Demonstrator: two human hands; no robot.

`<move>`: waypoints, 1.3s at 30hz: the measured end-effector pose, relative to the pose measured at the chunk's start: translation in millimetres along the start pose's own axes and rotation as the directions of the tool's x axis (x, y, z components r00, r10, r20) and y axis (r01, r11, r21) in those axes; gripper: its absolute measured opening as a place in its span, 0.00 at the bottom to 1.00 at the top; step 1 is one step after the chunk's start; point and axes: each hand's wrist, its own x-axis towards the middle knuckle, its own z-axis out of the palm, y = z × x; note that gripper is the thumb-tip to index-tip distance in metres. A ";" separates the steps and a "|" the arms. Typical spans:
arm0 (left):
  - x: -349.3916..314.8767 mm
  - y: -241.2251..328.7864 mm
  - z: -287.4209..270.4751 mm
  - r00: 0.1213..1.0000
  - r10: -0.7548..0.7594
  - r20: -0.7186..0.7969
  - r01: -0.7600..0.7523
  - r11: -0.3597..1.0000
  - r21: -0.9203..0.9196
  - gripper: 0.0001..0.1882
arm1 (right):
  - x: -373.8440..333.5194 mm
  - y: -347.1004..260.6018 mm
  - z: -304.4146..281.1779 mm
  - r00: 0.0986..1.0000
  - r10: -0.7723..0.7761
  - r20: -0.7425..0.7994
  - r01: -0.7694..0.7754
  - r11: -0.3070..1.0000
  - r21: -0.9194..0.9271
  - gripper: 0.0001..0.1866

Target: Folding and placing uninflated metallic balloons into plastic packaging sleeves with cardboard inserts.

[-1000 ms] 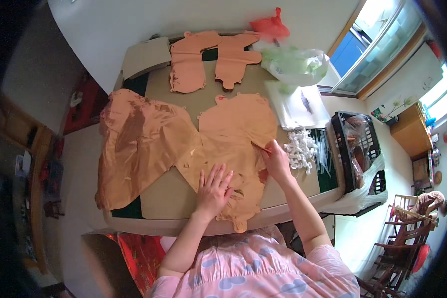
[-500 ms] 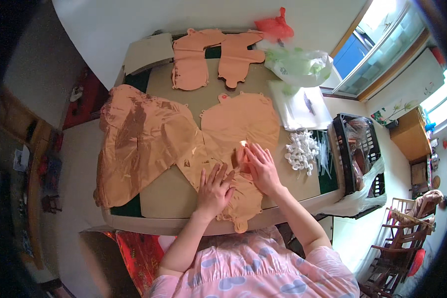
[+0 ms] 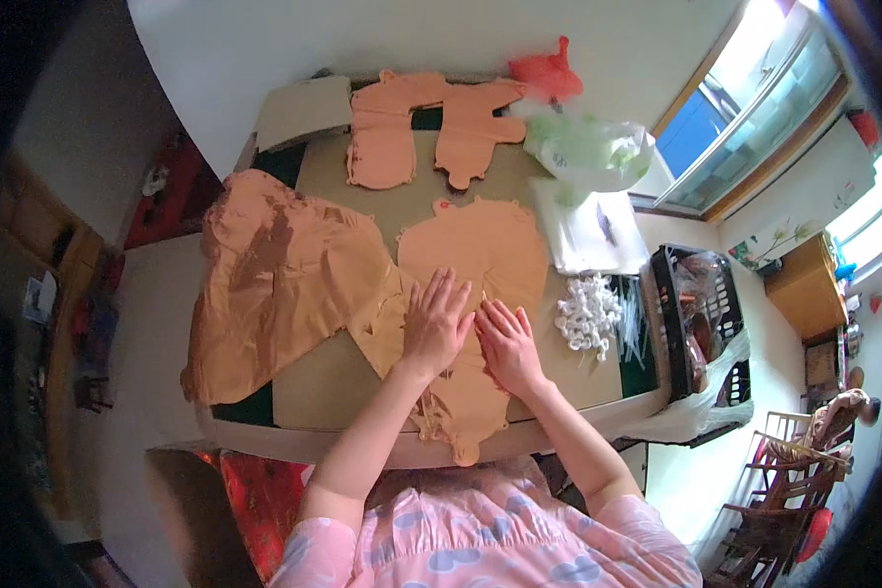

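A flat, shiny copper-coloured foil balloon (image 3: 480,240) lies across the middle of the table, its lower lobe reaching the near edge. My left hand (image 3: 436,325) rests palm down on its middle, fingers stretched out. Close beside it, my right hand (image 3: 508,348) lies on the same foil with its fingers extended and nearly together. The two hands almost touch at the thumbs. Wrinkles show in the foil below them. To the left, a larger creased sheet of copper foil (image 3: 274,294) adjoins the balloon and hangs over the table's left edge.
At the back lie flat copper foil shapes (image 3: 382,157) and a cardboard piece (image 3: 304,113). A red plastic bag (image 3: 547,73), clear bags (image 3: 598,230), small white pieces (image 3: 588,316) and thin clear sticks (image 3: 632,318) sit to the right. A black crate (image 3: 696,314) stands beyond them.
My left hand has slid up and to the right over the foil. My right hand has shifted slightly down, and the raised foil fold beside it now lies flatter.
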 end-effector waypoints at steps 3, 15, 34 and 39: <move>7.4 -12.4 16.9 0.996 -0.042 0.078 0.029 0.987 0.159 0.25 | 0.2 -4.6 0.3 1.000 -0.003 -0.002 0.003 1.000 0.022 0.26; 1.0 -23.9 26.0 0.985 -0.090 0.145 0.060 0.978 0.200 0.27 | 154.3 98.4 -4.7 0.962 0.229 -0.150 -0.235 0.972 -0.024 0.26; -0.5 -24.4 40.8 0.998 -0.040 0.051 0.026 0.968 0.250 0.29 | 248.8 106.7 -36.2 0.967 0.121 0.226 -0.072 0.974 -0.214 0.17; -8.0 -32.9 38.1 0.987 -0.122 0.105 0.094 0.966 0.241 0.30 | 266.2 16.0 -48.7 0.809 0.296 0.507 -0.586 0.468 0.662 0.24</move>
